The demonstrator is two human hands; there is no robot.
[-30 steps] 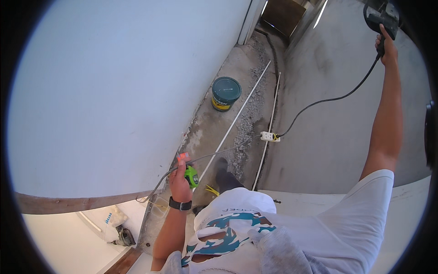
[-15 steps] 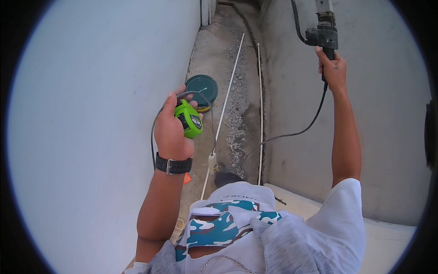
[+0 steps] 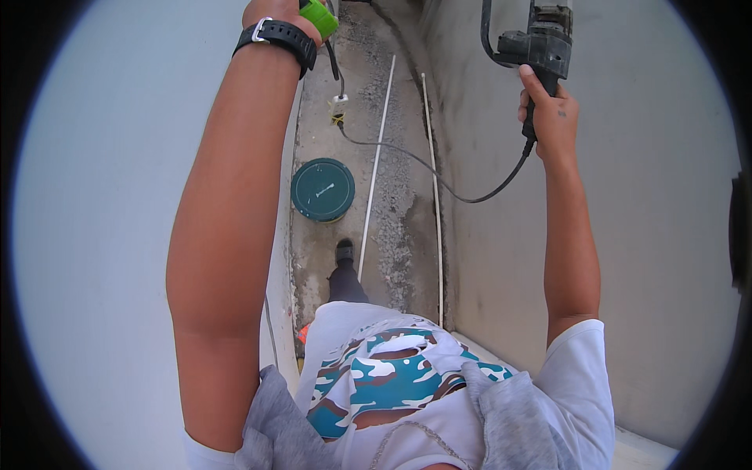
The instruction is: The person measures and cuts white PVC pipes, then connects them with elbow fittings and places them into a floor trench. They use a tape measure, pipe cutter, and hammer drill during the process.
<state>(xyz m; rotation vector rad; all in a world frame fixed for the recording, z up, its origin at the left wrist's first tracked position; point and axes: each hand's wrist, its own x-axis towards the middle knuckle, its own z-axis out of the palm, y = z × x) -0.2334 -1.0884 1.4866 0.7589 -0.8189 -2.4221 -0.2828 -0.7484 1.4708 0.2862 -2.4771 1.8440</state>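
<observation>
My left hand (image 3: pixel 286 14) is raised at the top edge and partly cut off by it. Its fingers are closed round a bright green tape measure (image 3: pixel 321 19). A dark cord hangs beside that hand, down to a white socket block (image 3: pixel 339 104) tied with something yellow. On the right, my right hand (image 3: pixel 554 113) grips the handle of a black corded power tool (image 3: pixel 548 48), held upright; its upper end is out of view. From the handle, a cable (image 3: pixel 470 200) sags across to the socket block.
Pale walls stand close on both sides of a narrow passage. A round container with a dark green lid (image 3: pixel 323 190) sits on the ground by the left wall. Two thin white pipes (image 3: pixel 379 157) run lengthwise beside a strip of gravel (image 3: pixel 395 235). My sandalled foot (image 3: pixel 345 251) is below the container.
My left hand has gone up to the top edge with the tape measure. The socket block has risen with the cord. The power tool has shifted slightly left and up.
</observation>
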